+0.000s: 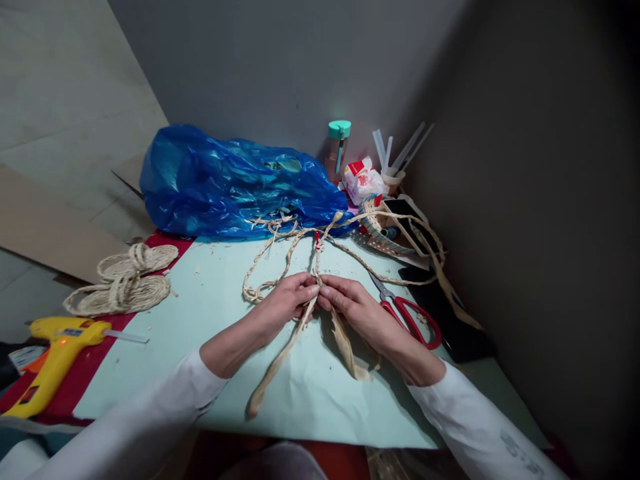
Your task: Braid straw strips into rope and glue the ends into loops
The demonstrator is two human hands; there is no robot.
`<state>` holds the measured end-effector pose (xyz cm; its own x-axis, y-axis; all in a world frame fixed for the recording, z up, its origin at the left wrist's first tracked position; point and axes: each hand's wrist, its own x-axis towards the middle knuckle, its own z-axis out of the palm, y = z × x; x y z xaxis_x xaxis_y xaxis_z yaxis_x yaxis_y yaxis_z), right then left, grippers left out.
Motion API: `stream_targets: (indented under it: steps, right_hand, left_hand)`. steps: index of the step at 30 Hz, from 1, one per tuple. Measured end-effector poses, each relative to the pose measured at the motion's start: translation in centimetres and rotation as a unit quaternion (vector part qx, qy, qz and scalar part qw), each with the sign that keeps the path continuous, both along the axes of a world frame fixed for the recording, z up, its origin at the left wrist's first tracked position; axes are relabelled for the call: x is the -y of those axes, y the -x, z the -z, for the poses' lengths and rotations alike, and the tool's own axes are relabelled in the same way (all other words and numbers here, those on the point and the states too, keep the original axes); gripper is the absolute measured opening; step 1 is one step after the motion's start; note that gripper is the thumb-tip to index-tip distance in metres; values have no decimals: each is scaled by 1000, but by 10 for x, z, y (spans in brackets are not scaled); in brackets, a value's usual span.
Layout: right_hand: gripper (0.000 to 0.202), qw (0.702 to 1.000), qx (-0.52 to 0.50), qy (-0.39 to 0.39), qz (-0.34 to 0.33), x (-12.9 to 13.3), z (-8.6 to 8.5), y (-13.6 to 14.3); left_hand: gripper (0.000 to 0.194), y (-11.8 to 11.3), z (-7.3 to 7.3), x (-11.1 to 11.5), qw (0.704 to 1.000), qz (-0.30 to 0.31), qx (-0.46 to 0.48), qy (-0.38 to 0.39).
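Note:
My left hand (pixel 293 298) and my right hand (pixel 347 301) meet at the middle of the table, both closed on a braid of dried plant fibre (pixel 317 262). Thumbs and fingertips pinch it where the loose strands begin. One flat strand (pixel 274 373) trails from under my left hand toward me, and another wide strand (pixel 345 343) hangs below my right hand. Beyond my hands, the braid passes a small red-and-white clip or tie (pixel 319 244). Its finished length (pixel 289 257) loops loosely over the table. The undersides of my fingers are hidden.
Red-handled scissors (pixel 413 322) lie right of my right hand, beside a dark flat object (pixel 463 330). A blue plastic bag (pixel 225 180) fills the back. At left are woven fibre sandals (pixel 127 287) and a yellow glue gun (pixel 63 343), its light on. A wall (pixel 540 200) bounds the right.

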<state>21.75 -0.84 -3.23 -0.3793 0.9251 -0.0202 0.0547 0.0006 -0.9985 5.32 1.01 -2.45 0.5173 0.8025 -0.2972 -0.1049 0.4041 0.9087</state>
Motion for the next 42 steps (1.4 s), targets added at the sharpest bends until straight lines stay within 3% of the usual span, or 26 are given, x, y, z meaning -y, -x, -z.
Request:
stream_targets:
  steps: [3, 9, 12, 16, 19, 24, 31, 34, 36, 39, 42]
  right_hand:
    - [21, 997, 61, -51, -21, -3, 1, -4]
    - [17, 966, 219, -125, -57, 1, -9, -4]
    - [10, 931, 333, -148, -31, 8, -14, 1]
    - [9, 859, 486, -158, 4, 14, -20, 7]
    - [13, 812, 561, -160, 17, 16, -29, 8]
    - [25, 793, 586, -165, 19, 24, -41, 11]
    - [19, 758, 618, -209, -7, 36, -31, 26]
    - [21, 771, 602, -208, 2, 36, -28, 25]
    - [21, 817, 538, -205, -1, 33, -30, 18]
    - [29, 912, 373, -170, 0, 23, -37, 2]
    - [36, 946, 263, -153, 109, 11, -41, -14]
  left_hand:
    - [23, 5, 0, -3, 1000, 19, -7, -6]
    - [29, 8, -2, -6, 994, 9, -107, -36]
    - [29, 5, -2, -2, 977, -17, -189, -101]
    - [9, 5, 1, 2, 945, -13, -266, -189]
    - [13, 6, 2, 1, 943, -11, -269, -196]
    - [15, 5, 2, 0, 952, -13, -247, -180]
    - [18, 6, 1, 3, 984, 3, -147, -102]
    - [18, 7, 3, 3, 988, -1, -121, -91]
    - [17, 8, 3, 2, 990, -7, -114, -83]
    - [17, 8, 2, 0, 993, -11, -101, -67]
    - [19, 8, -2, -1, 993, -5, -96, -66]
